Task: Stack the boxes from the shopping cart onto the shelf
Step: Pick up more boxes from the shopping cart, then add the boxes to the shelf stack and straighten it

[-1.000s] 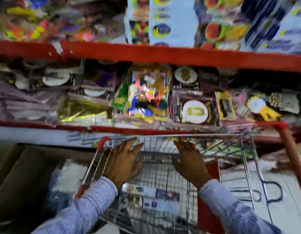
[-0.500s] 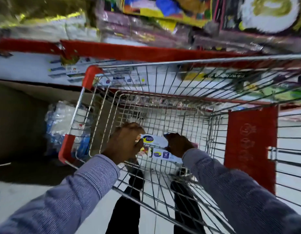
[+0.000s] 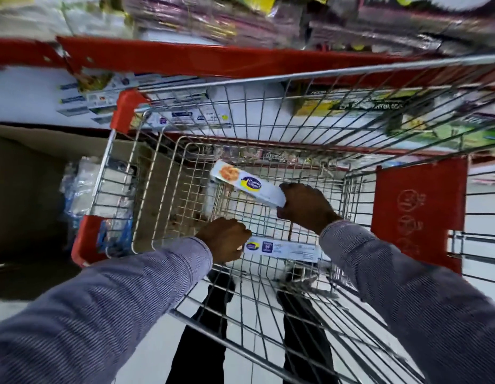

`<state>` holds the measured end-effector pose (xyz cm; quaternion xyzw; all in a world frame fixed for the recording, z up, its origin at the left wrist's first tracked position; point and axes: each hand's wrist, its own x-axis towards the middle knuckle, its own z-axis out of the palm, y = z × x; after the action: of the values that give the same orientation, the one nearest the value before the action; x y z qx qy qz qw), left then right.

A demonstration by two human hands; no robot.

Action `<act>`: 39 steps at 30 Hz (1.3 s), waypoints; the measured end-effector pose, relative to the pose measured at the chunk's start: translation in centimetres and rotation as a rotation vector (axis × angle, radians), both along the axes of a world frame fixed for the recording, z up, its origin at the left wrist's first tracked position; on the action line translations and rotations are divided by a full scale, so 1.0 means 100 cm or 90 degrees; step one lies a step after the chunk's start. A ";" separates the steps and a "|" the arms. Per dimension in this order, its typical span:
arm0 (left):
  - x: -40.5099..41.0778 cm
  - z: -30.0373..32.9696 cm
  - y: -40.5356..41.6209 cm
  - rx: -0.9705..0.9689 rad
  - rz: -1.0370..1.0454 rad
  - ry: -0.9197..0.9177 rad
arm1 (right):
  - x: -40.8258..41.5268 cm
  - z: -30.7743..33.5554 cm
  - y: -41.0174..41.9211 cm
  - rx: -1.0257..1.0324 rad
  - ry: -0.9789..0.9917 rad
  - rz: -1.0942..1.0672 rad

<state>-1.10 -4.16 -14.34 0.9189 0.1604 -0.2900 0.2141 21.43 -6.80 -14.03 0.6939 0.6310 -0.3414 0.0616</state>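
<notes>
Both my arms reach down into a wire shopping cart [image 3: 263, 87]. My right hand [image 3: 306, 207] grips one end of a long white box [image 3: 247, 184] with a blue oval logo and a food picture, lifted and tilted above the cart's floor. My left hand [image 3: 226, 239] is closed on the left end of a second long white box [image 3: 282, 249], which lies flat on the cart's bottom. The red shelf edge [image 3: 213, 59] runs across the top of the view, with packaged goods above it.
The cart has red corner bumpers [image 3: 127, 109] and a red panel [image 3: 418, 212] on its right side. A brown carton [image 3: 24, 189] and plastic-wrapped packs [image 3: 80, 189] stand on the floor to the left. A lower shelf holding white boxes [image 3: 32, 98] lies beyond the cart.
My hands went from the cart's far rim down into the basket. The right hand has since lifted one white box up and away from the other, which the left hand holds low.
</notes>
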 end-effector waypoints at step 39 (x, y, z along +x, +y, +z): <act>0.088 0.596 0.143 0.452 0.197 -0.432 | 0.098 0.620 0.149 0.583 -0.167 0.051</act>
<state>7.67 10.15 45.29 0.9428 0.3048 0.1318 -0.0308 31.23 8.10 47.95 0.6619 0.7298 0.0648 -0.1582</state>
